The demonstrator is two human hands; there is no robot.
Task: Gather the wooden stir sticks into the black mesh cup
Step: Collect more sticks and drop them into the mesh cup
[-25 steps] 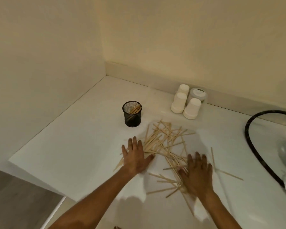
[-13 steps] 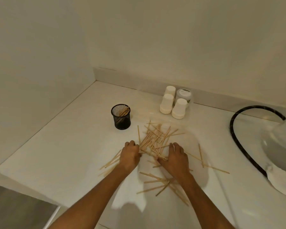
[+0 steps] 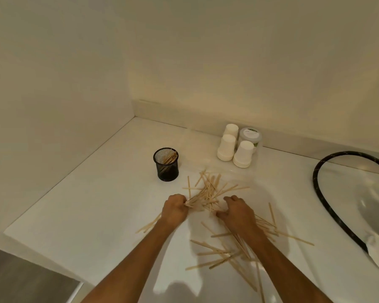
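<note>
black mesh cup (image 3: pixel 166 164) – beyond the left hand, few sticks inside | left hand (image 3: pixel 175 209) – curled shut on a bunch of stir sticks (image 3: pixel 208 193) | right hand (image 3: pixel 236 213) – fingers bent, raking the pile; grip unclear | step: bunching | next: square bundle, lift to cup

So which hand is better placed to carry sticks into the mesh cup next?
Probably the left hand: it is closed on a bundle of stir sticks and lies nearer the black mesh cup. The right hand is farther away.

We can read no text anywhere. The jar (image 3: pixel 250 136) lid bears a label, but its print is too blurred.
</note>
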